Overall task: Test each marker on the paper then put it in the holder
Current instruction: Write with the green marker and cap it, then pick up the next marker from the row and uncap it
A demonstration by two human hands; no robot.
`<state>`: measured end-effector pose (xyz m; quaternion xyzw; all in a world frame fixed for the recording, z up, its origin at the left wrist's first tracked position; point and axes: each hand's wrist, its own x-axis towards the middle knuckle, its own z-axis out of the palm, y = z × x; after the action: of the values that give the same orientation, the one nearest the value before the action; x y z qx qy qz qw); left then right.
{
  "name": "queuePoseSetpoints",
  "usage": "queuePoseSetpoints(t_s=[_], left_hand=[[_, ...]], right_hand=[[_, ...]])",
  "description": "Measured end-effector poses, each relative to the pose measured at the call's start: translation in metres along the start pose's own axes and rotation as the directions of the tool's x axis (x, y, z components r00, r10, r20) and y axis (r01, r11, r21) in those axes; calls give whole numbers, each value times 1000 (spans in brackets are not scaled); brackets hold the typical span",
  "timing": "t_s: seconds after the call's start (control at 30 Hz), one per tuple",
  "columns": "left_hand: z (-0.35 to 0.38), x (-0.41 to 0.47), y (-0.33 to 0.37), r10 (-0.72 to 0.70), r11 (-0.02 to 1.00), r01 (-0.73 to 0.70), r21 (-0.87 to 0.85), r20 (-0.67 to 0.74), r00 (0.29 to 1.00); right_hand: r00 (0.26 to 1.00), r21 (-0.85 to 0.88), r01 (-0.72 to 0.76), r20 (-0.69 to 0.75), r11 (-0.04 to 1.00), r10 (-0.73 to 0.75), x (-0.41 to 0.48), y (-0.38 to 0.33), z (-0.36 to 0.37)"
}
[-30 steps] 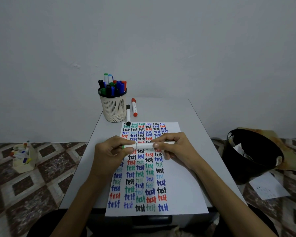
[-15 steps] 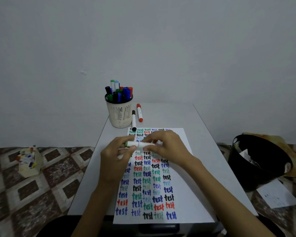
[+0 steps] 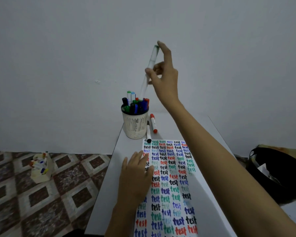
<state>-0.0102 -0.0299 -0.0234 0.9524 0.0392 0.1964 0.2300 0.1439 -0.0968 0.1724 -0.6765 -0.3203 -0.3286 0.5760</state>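
Note:
My right hand (image 3: 164, 77) is raised above the white slotted holder (image 3: 135, 125) and grips a white marker with a green cap (image 3: 150, 65), held nearly upright, its lower end just over the markers standing in the holder. The holder is packed with several capped markers (image 3: 135, 103). My left hand (image 3: 137, 175) lies flat, fingers apart, on the left edge of the paper (image 3: 171, 182), which is covered with rows of the word "test" in several colours. A black marker (image 3: 148, 132) and a red marker (image 3: 153, 123) lie on the table right of the holder.
The grey table (image 3: 108, 194) is narrow, its left edge close to my left hand. On the tiled floor at left stands a small box of markers (image 3: 40, 165). A black bin (image 3: 278, 171) sits on the floor at right.
Both hands held the green marker level over the paper. Now my right hand has lifted it alone up over the holder, and my left hand has dropped flat onto the paper.

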Motion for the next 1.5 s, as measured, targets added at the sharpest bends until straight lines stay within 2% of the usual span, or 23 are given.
queuePoseSetpoints(t_s=[0.07, 0.17, 0.27, 0.4, 0.53, 0.63, 0.73, 0.8, 0.83, 0.9, 0.93, 0.97, 1.03, 1.1, 1.13, 1.17, 1.27, 1.33, 1.43, 1.5], left_hand=[[-3, 0, 2, -4, 1000, 4, 2, 2, 1000], [-4, -1, 1, -2, 1000, 2, -1, -6, 1000], [-3, -1, 1, 3, 1000, -3, -9, -12, 1000], [-2, 0, 0, -1, 1000, 1, -13, -16, 1000], [-2, 0, 1, -1, 1000, 1, -5, -7, 1000], [-1, 0, 0, -3, 1000, 3, 19, 3, 1000], [-3, -1, 1, -4, 1000, 4, 7, 11, 1000], [-3, -1, 1, -3, 1000, 3, -10, 4, 1000], [-3, -1, 1, -2, 1000, 2, -15, -1, 1000], [-4, -1, 1, 0, 1000, 0, -25, -8, 1000], [-4, -1, 1, -3, 999, 2, -32, -11, 1000], [-4, -1, 1, -6, 999, 5, -37, -11, 1000], [-4, -1, 1, -8, 999, 8, -37, -7, 1000], [-4, -1, 1, -11, 999, 11, -32, -8, 1000], [-4, -1, 1, -12, 999, 12, -32, -9, 1000], [-4, -1, 1, -12, 999, 12, -34, -11, 1000], [-2, -1, 0, -7, 999, 6, -40, -20, 1000], [-1, 0, -1, -5, 999, 4, -44, -22, 1000], [-2, -1, 0, -7, 999, 5, -53, -33, 999], [-2, -2, 1, -12, 998, 9, -63, -38, 999]], right_hand=[[999, -9, 33, -18, 999, -33, 7, -3, 17], [998, -54, 52, 29, 997, -50, 4, -1, 39], [986, -163, 48, 162, 985, -22, -6, 13, 53], [927, -438, 119, 370, 891, 58, -20, 33, 57], [937, -472, 132, 347, 872, 46, -12, 35, 53], [922, -526, 172, 384, 833, 52, -6, 33, 50], [882, -551, 150, 449, 821, 141, -2, 35, 44], [841, -491, 96, 505, 866, 193, -3, 38, 39], [846, -415, 42, 499, 909, 188, -8, 40, 36], [916, -233, -115, 351, 966, 193, -21, 50, 28], [938, -201, -189, 253, 961, 237, -29, 57, 23], [933, -242, -250, 199, 938, 300, -38, 66, 18], [850, -456, -290, 281, 842, 445, -57, 89, 7], [697, -660, -169, 445, 732, 563, -80, 105, 0], [652, -721, -90, 479, 687, 588, -90, 111, -3], [653, -753, -44, 476, 657, 589, -99, 115, -4], [764, -729, -83, 391, 679, 513, -112, 116, -9], [781, -705, -147, 348, 694, 518, -114, 116, -12], [768, -701, -265, 262, 662, 584, -114, 115, -18], [808, -649, -352, 154, 675, 569, -114, 114, -25]])
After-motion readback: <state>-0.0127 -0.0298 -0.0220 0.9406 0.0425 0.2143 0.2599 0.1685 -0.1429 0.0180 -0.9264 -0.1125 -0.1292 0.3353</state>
